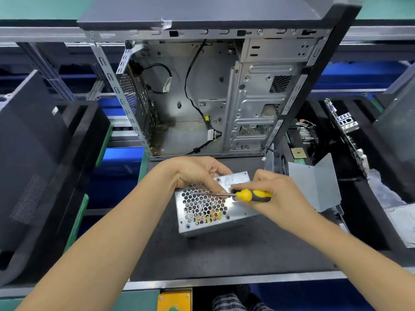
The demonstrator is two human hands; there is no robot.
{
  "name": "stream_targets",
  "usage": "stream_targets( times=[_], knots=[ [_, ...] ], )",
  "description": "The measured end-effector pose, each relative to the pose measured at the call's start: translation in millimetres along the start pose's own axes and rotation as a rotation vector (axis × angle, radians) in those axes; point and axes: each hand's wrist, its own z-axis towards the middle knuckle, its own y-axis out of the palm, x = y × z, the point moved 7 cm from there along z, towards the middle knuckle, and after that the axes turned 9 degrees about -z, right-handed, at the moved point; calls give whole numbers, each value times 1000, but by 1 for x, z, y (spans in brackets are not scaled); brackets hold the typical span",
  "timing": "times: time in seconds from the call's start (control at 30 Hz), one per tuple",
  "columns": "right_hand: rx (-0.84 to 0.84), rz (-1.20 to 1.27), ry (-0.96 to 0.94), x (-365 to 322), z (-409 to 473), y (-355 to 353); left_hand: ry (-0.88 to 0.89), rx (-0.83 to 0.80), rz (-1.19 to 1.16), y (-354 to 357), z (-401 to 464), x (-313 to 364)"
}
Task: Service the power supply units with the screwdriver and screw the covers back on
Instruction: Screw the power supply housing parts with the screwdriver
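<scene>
A: State the hand positions.

B: The right hand (277,194) is closed around the yellow-and-black handle of the screwdriver (244,195). The shaft lies nearly level and points left across the perforated cover. The left hand (197,173) grips the far left corner of the power supply unit (211,209), fingers curled over its upper edge, thumb pressed against the cover near the shaft.

A: Where is the unit?

B: It rests tilted on the dark table (224,254), directly in front of the person. The honeycomb grille faces up; copper coils show through the holes.

A: And the surroundings?

B: An open, stripped computer case (202,86) stands just behind the unit. A bent grey metal plate (314,182) stands to the right of the right hand. Circuit boards (345,131) sit in a black bin further right. A black bin (45,164) stands on the left.
</scene>
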Motion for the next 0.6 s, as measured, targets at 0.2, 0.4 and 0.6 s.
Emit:
stream_targets(
  times=[0.2, 0.4, 0.6],
  knots=[
    [-252, -276, -14, -18, 17, -81, 43, 34, 54, -1, -1, 3],
    [-382, -531, -76, -43, 22, -97, 0, -21, 25, 1, -1, 1],
    [-380, -650, -122, -48, 28, -84, 5, -23, 28, 0, 0, 0]
  ],
)
